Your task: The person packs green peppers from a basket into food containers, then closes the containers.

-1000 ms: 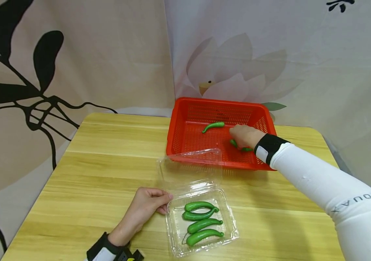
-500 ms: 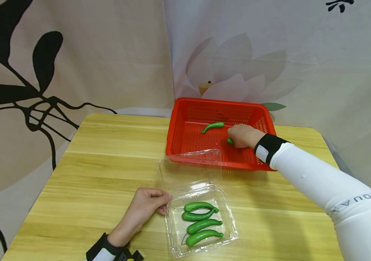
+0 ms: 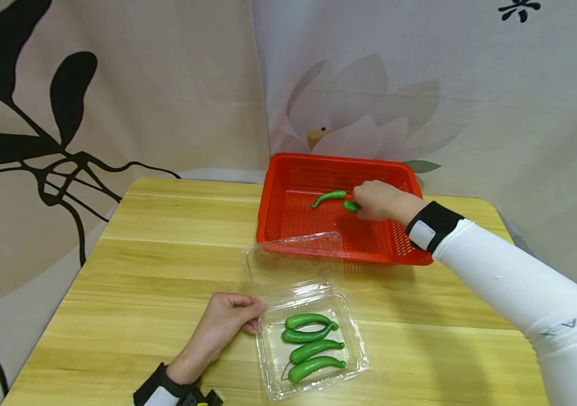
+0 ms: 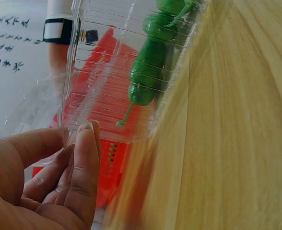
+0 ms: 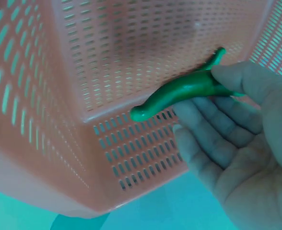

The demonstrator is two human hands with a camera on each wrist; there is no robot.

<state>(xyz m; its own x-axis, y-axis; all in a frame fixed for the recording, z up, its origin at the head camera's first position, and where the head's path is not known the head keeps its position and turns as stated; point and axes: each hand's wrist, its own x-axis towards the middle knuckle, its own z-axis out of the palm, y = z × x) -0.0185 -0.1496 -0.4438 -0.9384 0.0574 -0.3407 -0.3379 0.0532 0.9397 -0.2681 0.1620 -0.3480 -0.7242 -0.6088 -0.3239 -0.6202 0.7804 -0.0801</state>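
Note:
My left hand [image 3: 228,317] pinches the left rim of a clear plastic clamshell box [image 3: 313,389], whose lid stands raised at the back. Several green chili peppers [image 3: 317,369] lie side by side inside it; through the plastic wall the left wrist view shows some of them [image 4: 148,72]. Over the red basket [image 3: 288,217], my right hand [image 3: 381,202] holds one green chili pepper [image 5: 172,93] between thumb and fingers. Its blunt end sticks out past the fingers in the head view. Another green chili pepper [image 3: 330,197] rests on the basket floor, just left of that hand.
The basket has perforated walls and stands at the back of a wooden table [image 3: 166,254]. The raised clear lid [image 3: 295,262] overlaps the basket's front wall in the head view. Behind hangs a printed cloth [image 3: 192,84].
My right hand has lifted slightly toward the back of the basket, carrying the chili pepper it has taken up. My left hand stays on the box rim.

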